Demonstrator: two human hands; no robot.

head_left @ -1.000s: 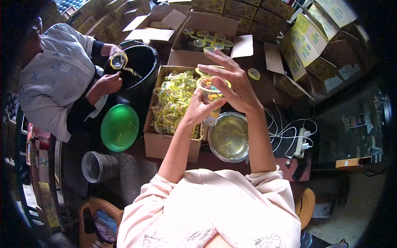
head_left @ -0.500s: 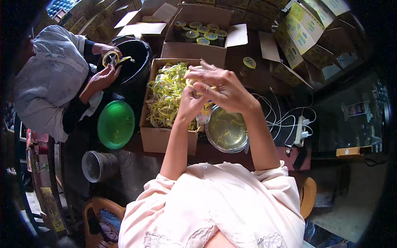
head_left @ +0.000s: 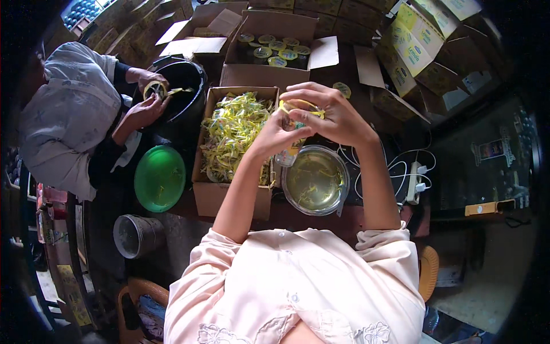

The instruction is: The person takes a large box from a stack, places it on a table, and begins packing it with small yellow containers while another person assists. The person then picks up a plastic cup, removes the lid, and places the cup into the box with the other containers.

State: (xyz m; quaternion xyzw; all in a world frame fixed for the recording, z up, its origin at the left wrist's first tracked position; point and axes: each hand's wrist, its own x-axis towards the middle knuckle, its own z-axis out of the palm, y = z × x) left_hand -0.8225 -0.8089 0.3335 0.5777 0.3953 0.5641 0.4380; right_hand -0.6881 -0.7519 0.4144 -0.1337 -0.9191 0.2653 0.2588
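Observation:
My left hand (head_left: 279,136) is wrapped round a clear plastic cup (head_left: 287,155) with a printed side, tilted over the gap between a cardboard box and a round bowl. A yellow ring (head_left: 315,109) shows around the cup's top. My right hand (head_left: 329,117) grips at this rim, its fingers curled over the far side and its thumb on the near side. Part of the cup is hidden by both hands. Just left of it, yellow plastic strips (head_left: 238,117) fill the cardboard box (head_left: 232,200). Below my right hand, the bowl (head_left: 316,212) holds liquid with yellow shreds in it.
At left, a co-worker's hands (head_left: 150,103) hold another yellow-rimmed cup over a black bucket (head_left: 201,92). A green basin (head_left: 160,180) and grey pail (head_left: 136,236) stand nearer. Behind are a carton (head_left: 263,74) of lidded cups and a lone cup (head_left: 342,89). White cables run to a power strip (head_left: 413,182).
Both my hands have shifted right with the cup, away from the strip-filled box. My right hand's fingers have closed further over the rim. The co-worker's hands have moved slightly.

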